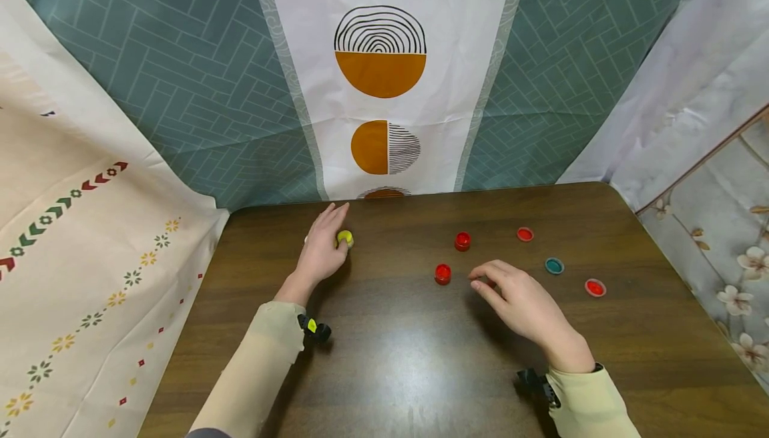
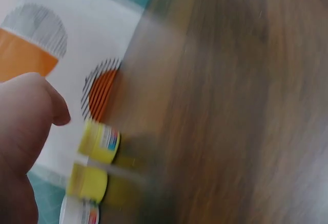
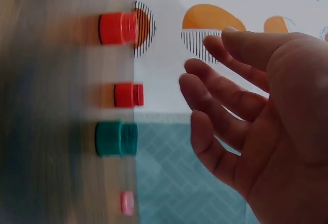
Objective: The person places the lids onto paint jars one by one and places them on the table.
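Observation:
My left hand (image 1: 323, 246) is over the back left of the table, fingers stretched forward, beside a small yellow jar (image 1: 345, 238). In the left wrist view its thumb (image 2: 31, 116) is apart from two yellow jars (image 2: 100, 142) and a white jar (image 2: 77, 211), which stand in a row. My right hand (image 1: 525, 301) hovers palm-inward with loosely bent fingers and holds nothing. Left of it stand two red jars, one nearer (image 1: 442, 274) and one farther (image 1: 462, 241). The right wrist view also shows a teal jar (image 3: 117, 138), which the right hand seems to hide in the head view.
To the right lie a red lid (image 1: 525, 234), a teal lid (image 1: 554, 265) and another red lid (image 1: 595, 287) with a pale rim. The brown wooden table (image 1: 384, 371) ends at a patterned curtain (image 1: 240, 91) behind. A floral cloth (image 1: 739, 278) hangs at the right side.

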Demonstrator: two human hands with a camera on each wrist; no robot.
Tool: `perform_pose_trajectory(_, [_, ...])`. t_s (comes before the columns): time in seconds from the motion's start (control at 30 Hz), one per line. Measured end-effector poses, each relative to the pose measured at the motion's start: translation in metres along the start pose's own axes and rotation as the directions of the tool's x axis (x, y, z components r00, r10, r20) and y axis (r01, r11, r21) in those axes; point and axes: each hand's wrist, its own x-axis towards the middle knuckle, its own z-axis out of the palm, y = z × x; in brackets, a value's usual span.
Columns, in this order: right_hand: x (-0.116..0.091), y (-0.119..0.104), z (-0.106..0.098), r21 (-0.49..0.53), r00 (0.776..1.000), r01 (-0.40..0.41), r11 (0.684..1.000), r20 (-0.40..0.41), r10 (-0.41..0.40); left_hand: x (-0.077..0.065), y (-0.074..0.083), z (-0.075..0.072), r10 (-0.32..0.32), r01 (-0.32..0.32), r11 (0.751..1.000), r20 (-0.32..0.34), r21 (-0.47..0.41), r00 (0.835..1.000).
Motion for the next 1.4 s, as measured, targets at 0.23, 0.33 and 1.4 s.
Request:
perform_pose_trajectory(0.23, [-0.013,0.021,-0.019,-0.010,0.996,-0.076,0.997,0.047,0.076,-0.010,0.040,0.027,0.048,-0.067,0.981,-0.111,-0.183,0.993])
perform_pose_trajectory(0.33, [-0.021,0.033,-0.028,-0.029,0.995,-0.094,0.995,0.032,0.095,-0.019,0.063,0.046,0.038,-0.068,0.957,-0.110,-0.283,0.993])
perform_pose_trajectory(1.4, [-0.048,0.064,-0.036,-0.037,0.984,-0.180,0.983,-0.003,0.180,-0.020,0.133,0.135,-0.204,0.217,0.962,0.093,-0.164,0.974])
